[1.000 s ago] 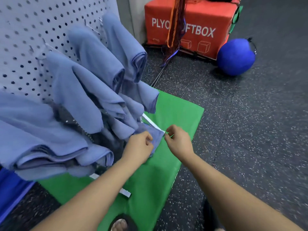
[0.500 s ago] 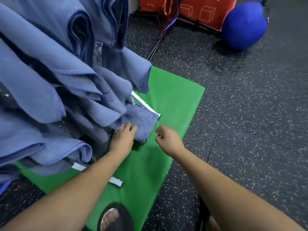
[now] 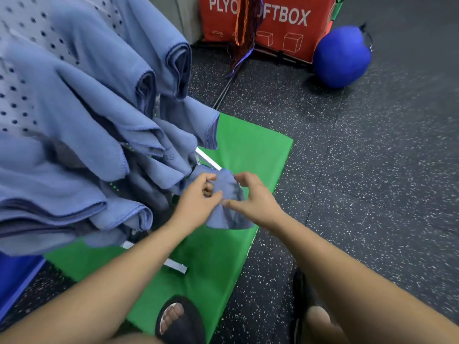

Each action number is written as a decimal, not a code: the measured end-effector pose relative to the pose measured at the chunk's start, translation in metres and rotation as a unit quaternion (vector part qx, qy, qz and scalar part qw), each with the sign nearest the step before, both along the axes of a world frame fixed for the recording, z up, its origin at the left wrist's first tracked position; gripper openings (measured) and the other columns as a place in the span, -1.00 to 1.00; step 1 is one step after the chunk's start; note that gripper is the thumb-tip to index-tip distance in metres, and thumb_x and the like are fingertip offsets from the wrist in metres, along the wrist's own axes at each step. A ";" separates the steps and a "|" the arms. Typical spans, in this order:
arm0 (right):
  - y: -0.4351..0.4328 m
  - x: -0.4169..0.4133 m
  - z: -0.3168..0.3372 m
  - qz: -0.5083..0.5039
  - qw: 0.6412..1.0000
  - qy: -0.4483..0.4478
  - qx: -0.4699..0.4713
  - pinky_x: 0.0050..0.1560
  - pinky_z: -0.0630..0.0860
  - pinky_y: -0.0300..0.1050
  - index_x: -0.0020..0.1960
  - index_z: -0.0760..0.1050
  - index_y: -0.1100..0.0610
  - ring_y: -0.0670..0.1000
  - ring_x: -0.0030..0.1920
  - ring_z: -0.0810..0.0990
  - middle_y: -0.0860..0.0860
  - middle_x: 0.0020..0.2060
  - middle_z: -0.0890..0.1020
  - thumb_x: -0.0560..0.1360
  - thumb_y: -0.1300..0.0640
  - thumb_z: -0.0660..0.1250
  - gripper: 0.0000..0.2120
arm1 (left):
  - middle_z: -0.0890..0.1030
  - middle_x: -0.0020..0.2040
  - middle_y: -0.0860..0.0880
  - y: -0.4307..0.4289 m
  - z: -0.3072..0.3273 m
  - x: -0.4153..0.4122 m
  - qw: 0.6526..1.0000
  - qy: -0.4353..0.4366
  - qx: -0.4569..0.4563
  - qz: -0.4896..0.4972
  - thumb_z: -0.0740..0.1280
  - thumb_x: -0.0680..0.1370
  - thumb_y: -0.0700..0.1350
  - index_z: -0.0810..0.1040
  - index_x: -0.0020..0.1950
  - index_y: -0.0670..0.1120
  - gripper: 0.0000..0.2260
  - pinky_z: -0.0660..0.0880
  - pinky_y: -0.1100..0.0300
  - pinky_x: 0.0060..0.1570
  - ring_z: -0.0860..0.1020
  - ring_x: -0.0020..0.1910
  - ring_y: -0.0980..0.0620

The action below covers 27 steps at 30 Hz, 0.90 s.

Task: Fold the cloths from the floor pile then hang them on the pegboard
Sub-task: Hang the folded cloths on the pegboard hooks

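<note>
Several folded blue cloths (image 3: pixel 104 112) hang on the white pegboard (image 3: pixel 17 78) at the left. Low on the board, above the green mat (image 3: pixel 250 150), a small blue cloth (image 3: pixel 227 214) is bunched between my hands. My left hand (image 3: pixel 198 202) pinches its upper left part with thumb and fingers curled. My right hand (image 3: pixel 253 197) pinches its right side, thumb under and fingers over the fabric. The cloth's lower corner hangs free below both hands. The peg under it is hidden.
The pegboard's white base bars (image 3: pixel 208 158) lie on the mat. A red plyo box (image 3: pixel 273 23) and a blue ball (image 3: pixel 341 57) sit at the back on the speckled dark floor (image 3: pixel 372 170). My sandalled foot (image 3: pixel 178 321) stands on the mat's near edge.
Half a second ago my left hand lay flat on the cloth and my right was off it. Now both hands pinch the cloth and have it gathered up between them.
</note>
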State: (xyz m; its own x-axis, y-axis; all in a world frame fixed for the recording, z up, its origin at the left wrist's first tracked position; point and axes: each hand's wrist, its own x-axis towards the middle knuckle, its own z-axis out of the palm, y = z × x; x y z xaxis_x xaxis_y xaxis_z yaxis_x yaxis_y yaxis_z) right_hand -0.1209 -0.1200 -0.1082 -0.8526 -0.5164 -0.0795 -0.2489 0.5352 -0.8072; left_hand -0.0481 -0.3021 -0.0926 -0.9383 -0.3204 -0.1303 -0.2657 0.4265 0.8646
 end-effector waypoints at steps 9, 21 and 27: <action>0.058 0.051 0.179 0.060 0.992 0.079 -0.075 0.31 0.48 -0.09 0.32 0.47 -0.09 -0.14 0.27 0.57 -0.16 0.19 0.61 0.35 -0.07 0.69 -0.36 | 0.50 -0.20 0.24 0.030 0.188 0.056 0.974 0.082 0.003 -0.209 0.45 0.54 -0.35 0.33 0.60 0.22 -0.25 0.45 0.35 0.01 0.53 -0.15 0.25; 0.084 0.119 0.312 0.142 0.980 0.128 -0.056 0.05 0.48 0.05 -0.10 0.46 0.08 0.07 -0.07 0.51 0.06 -0.11 0.52 0.41 -0.06 0.67 -0.59 | 0.65 -0.10 0.16 0.043 0.323 0.134 0.956 0.081 -0.030 -0.280 0.46 0.53 -0.38 0.53 0.33 0.06 -0.52 0.53 0.30 0.03 0.65 -0.02 0.11; 0.075 0.128 0.351 0.209 0.971 0.114 -0.028 -0.24 0.28 -0.11 -0.17 0.39 0.12 -0.10 -0.26 0.32 -0.10 -0.30 0.35 0.47 0.22 0.58 -0.66 | 0.66 -0.07 -0.06 0.031 0.352 0.151 0.957 0.053 -0.101 -0.266 0.54 0.47 -0.15 0.51 0.10 0.11 -0.68 0.63 -0.27 0.05 0.64 -0.10 -0.10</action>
